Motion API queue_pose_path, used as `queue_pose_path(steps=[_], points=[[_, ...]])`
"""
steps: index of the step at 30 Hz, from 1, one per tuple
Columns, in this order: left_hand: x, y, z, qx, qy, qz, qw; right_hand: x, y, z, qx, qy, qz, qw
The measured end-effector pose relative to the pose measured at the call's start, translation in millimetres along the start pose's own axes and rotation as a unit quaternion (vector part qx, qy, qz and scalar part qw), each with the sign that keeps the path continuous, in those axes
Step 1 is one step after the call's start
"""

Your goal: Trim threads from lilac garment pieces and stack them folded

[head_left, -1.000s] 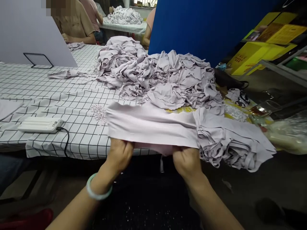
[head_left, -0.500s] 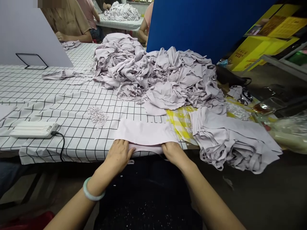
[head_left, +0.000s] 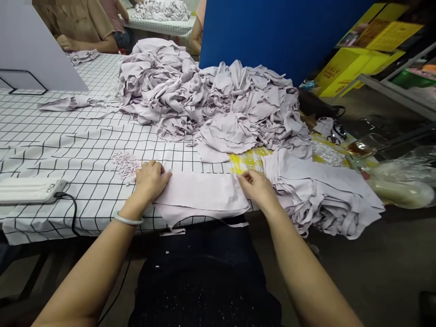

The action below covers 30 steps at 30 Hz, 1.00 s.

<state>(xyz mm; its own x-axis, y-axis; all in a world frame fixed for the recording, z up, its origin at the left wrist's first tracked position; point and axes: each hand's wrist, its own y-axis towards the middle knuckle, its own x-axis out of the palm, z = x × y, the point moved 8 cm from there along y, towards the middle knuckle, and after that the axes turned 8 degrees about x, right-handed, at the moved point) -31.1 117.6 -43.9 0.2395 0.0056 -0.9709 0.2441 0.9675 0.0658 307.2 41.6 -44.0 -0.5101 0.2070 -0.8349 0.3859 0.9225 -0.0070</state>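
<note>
Head view: garment (head_left: pixel 204 193) lies crosswise, straps (head_left: pixel 240 225) nearward, left hand (head_left: pixel 150 180) and right hand (head_left: pixel 257 187) holding far corners.

Hands (head_left: pixel 151 181) on pale garment (head_left: pixel 202 193), checked tablecloth (head_left: pixel 91 136)

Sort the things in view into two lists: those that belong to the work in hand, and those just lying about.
Likely in the work:
- cloth piece, left hand and right hand at its far corners
- matching heap
- matching stack

Seemingly just lying about:
- power bank
- dark bag
- yellow box
</note>
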Motion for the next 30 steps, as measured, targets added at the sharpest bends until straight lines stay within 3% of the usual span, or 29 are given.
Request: queue_pose_path(steps=[3,6,10,13,16,18,19,21,23,25,27,30], points=[[5.8,4.2,-8.1,-0.02,-0.033,0.016,0.999,27.5,13.2,-2.0,-0.015,-0.03,0.02,0.999],[2.9,-1.0,-19.6,-0.049,-0.045,0.027,0.997,37.1,12.3,1.1,-0.007,-0.015,0.008,1.0],[3.4,-0.5,-21.4,-0.053,-0.049,0.024,0.997,31.0,18.8,0.1,0.011,0.048,0.027,0.998],[1.7,-1.2,-19.5,-0.042,-0.047,0.055,0.997,23.7,25.3,-6.6,-0.001,0.068,0.049,0.996],[-3.6,-11.6,-8.4,0.028,-0.06,0.109,0.992,4.7,1.5,-5.2,-0.039,0.07,0.097,0.992],[-4.8,-24.1,9.1,0.098,-0.09,0.127,0.983,-1.2,-33.9,12.9,-0.017,0.096,0.088,0.991],[-4.4,-31.3,21.8,0.133,-0.113,0.13,0.976,4.4,-53.9,26.2,0.013,0.115,0.048,0.992],[-1.3,-46.0,54.8,0.196,-0.179,0.128,0.956,31.6,-93.5,50.0,0.074,0.157,-0.072,0.982],[5.4,-59.3,95.8,0.25,-0.267,0.113,0.924,56.9,-119.2,64.8,0.102,0.18,-0.116,0.971],[15.0,-70.3,136.6,0.298,-0.35,0.093,0.883,75.9,-123.8,69.9,0.101,0.221,-0.121,0.962],[26.0,-77.8,166.1,0.333,-0.397,0.08,0.852,90.5,-118.2,67.0,0.093,0.302,-0.172,0.933],[42.5,-80.3,179.4,0.351,-0.402,0.065,0.843,86.8,-117.9,58.4,0.079,0.377,-0.28,0.879]])
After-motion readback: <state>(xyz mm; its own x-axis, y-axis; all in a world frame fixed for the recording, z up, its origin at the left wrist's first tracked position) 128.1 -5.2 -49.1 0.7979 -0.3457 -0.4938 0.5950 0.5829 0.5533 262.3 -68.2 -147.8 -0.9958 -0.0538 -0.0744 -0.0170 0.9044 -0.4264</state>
